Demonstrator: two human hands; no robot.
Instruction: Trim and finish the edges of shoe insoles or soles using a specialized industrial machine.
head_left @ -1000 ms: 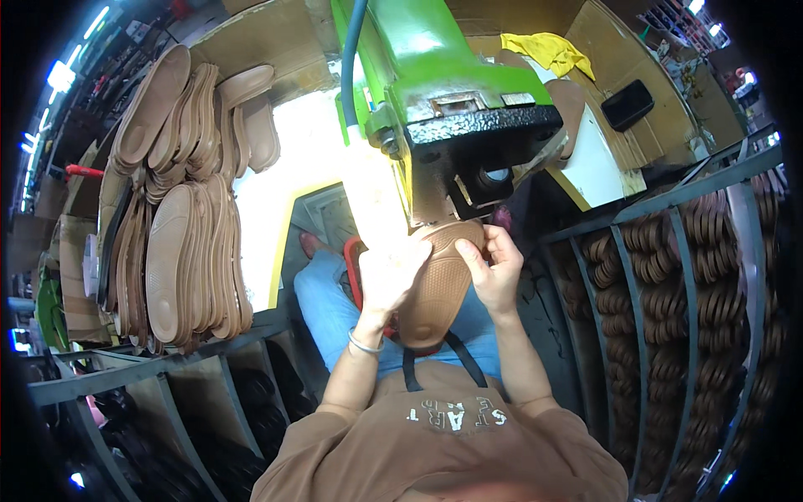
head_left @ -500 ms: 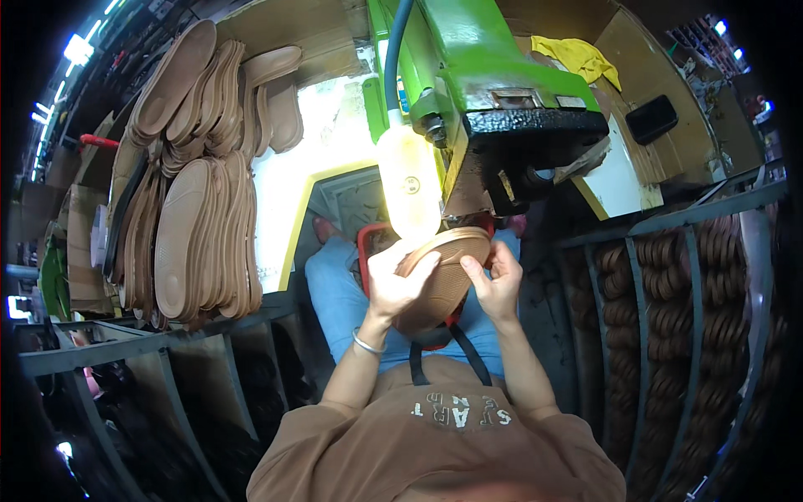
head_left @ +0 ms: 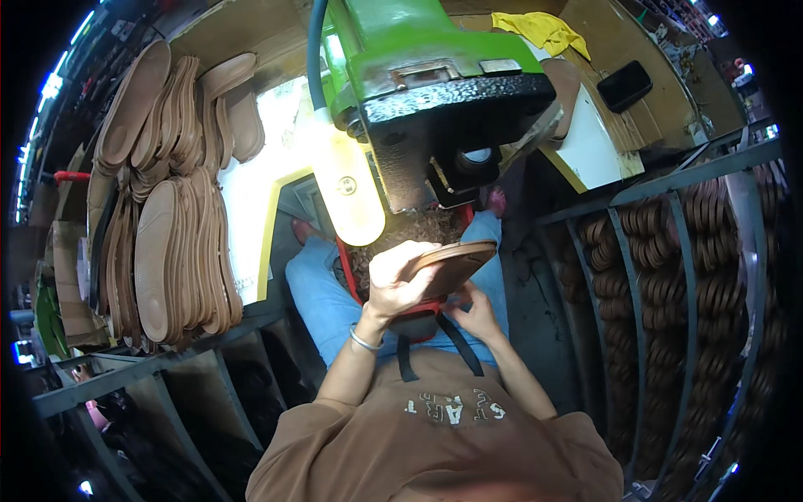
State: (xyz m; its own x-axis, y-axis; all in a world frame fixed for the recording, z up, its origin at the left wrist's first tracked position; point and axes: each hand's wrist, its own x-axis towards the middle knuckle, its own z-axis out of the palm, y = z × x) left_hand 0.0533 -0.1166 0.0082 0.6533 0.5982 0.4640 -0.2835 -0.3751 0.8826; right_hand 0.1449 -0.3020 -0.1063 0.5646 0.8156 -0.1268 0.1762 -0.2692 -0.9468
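Note:
A brown shoe sole [head_left: 456, 269] is tilted on edge above my lap, in front of the green machine. My left hand [head_left: 400, 279] is closed round its left side, with the thumb on the near face and the other fingers partly hidden behind. My right hand [head_left: 475, 315] is at the lower right edge of the sole, fingers bent in against it; their tips are partly hidden. Below the sole, a red bin [head_left: 345, 276] with brown shavings [head_left: 414, 230] stands between my knees.
The green machine's black head [head_left: 460, 117] overhangs the bin, beside a glowing yellow lamp [head_left: 350, 188]. Stacked brown soles [head_left: 180, 259] stand on the left. A yellow cloth [head_left: 548, 33] and black phone [head_left: 625, 86] lie at the right. Racks [head_left: 644, 276] of soles flank me.
The sole has turned from facing me to a steeper, edge-on tilt. My right hand has slid from its upper right edge down to its lower edge. The view has shifted rightward.

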